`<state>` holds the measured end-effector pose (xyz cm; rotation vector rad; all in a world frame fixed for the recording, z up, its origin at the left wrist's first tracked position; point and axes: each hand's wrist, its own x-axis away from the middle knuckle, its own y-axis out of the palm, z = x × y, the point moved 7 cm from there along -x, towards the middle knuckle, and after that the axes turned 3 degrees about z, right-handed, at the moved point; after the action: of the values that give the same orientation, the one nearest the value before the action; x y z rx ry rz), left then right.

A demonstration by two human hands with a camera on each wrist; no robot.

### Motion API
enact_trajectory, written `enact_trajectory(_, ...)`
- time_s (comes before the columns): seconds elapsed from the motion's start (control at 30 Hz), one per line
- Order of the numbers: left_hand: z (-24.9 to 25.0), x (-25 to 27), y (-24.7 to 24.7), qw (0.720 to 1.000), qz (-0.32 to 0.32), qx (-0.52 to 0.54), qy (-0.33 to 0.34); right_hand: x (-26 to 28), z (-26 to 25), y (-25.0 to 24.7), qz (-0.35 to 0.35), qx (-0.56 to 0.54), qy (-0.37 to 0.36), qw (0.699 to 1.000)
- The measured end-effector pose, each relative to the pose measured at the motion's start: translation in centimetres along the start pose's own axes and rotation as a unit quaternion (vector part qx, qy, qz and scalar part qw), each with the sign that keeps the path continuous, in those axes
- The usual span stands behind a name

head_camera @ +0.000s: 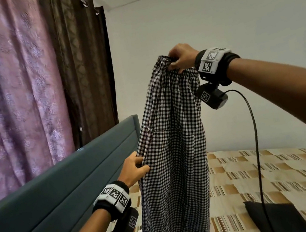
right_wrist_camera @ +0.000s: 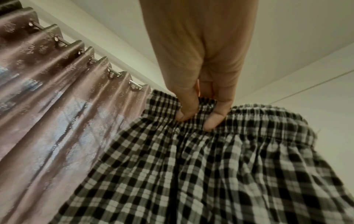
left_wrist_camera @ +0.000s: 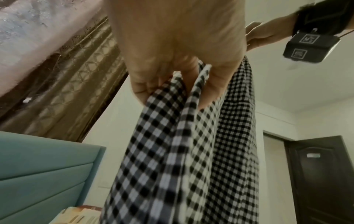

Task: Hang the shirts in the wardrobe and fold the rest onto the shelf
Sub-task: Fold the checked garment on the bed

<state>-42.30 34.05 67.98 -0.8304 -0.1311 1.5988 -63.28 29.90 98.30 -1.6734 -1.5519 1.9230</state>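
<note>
Right hand (head_camera: 181,58) up high, at about 1 o'clock in the head view, arm stretched out from the right edge toward the middle. Fingers (right_wrist_camera: 216,116) and thumb curled down over the gathered waistband of the checked pants (head_camera: 175,152), pinching it tight. Black wrist strap with square black-and-white tags just behind the hand, small black camera box hanging under it.

Left hand (head_camera: 136,169) lower down, at about 7 o'clock from the right hand, arm coming up from the bottom left. Thumb and fingers (left_wrist_camera: 214,91) pinching a fold at the left side edge of the pants. Same kind of strap, tags and camera box at that wrist.
</note>
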Motion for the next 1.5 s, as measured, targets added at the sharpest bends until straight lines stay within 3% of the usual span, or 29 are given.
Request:
enact_trajectory(0.1,-2.0,0.3,0.9,0.991,-0.073,-0.091,-0.065,0.3,1.5,0.4,0.002,-0.008,0.019,1.000)
enact_trajectory(0.23,-5.6,-0.1,-1.8,0.988,-0.047,-0.118,-0.086,0.4,3.3,1.4,-0.005,0.007,0.036,0.999)
enact_trajectory(0.4,-12.2,1.4,-7.9,0.985,0.091,-0.076,-0.125,0.1,2.0,5.3,-0.002,0.008,0.023,1.000)
enact_trajectory(0.53,-14.5,3.9,-13.2,0.967,0.201,-0.059,-0.143,-0.8,-1.1,9.7,0.022,-0.005,0.002,1.000)
enact_trajectory(0.77,-18.2,6.3,-23.6,0.940,0.280,-0.100,-0.168,-4.0,-7.0,16.4,0.050,-0.086,0.015,0.995)
enact_trajectory(0.97,-16.9,11.6,-26.8,0.921,0.337,-0.088,-0.175,-4.2,-12.2,16.8,0.063,-0.135,-0.046,0.988)
enact_trajectory(1.1,-15.9,14.7,-24.5,0.949,0.271,-0.069,-0.148,-2.4,-10.7,17.1,0.040,-0.154,-0.053,0.986)
enact_trajectory(1.2,-15.8,17.0,-19.8,0.967,0.198,-0.077,-0.141,0.8,-7.3,17.9,-0.025,-0.170,-0.037,0.984)
enact_trajectory(1.33,-18.1,20.0,-10.7,0.977,0.065,-0.066,-0.190,7.4,-2.1,19.9,-0.133,-0.146,-0.018,0.980)
enact_trajectory(1.5,-20.8,23.7,2.0,0.969,-0.106,-0.072,-0.213,18.9,6.5,23.4,-0.239,-0.113,0.002,0.965)
